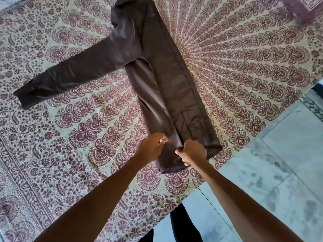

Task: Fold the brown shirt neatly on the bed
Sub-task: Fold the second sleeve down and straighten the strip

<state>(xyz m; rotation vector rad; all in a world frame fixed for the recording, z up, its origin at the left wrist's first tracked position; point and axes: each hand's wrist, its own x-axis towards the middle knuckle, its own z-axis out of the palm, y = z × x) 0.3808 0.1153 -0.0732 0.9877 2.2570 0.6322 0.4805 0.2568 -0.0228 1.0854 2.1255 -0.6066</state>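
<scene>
Shirt: the shirt (167, 88) lies on the bed (70, 137), stretching away from the hands.
Hands: left hand (153, 147) and right hand (192, 152) are close together, both pinching its near end.
Done: sides folded into a long strip.
Left to do: one sleeve (66, 75) sticks out, far left of the hands.

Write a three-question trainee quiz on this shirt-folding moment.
1. True or false: both sleeves of the brown shirt are folded over its body.
2. Which end of the shirt are the left hand and right hand at? A collar, B hem, C cuff of the outstretched sleeve.
3. Fill in: the spread-out sleeve lies on the bed toward the person's ____ side.
Key: 1 false; 2 B; 3 left.
</scene>
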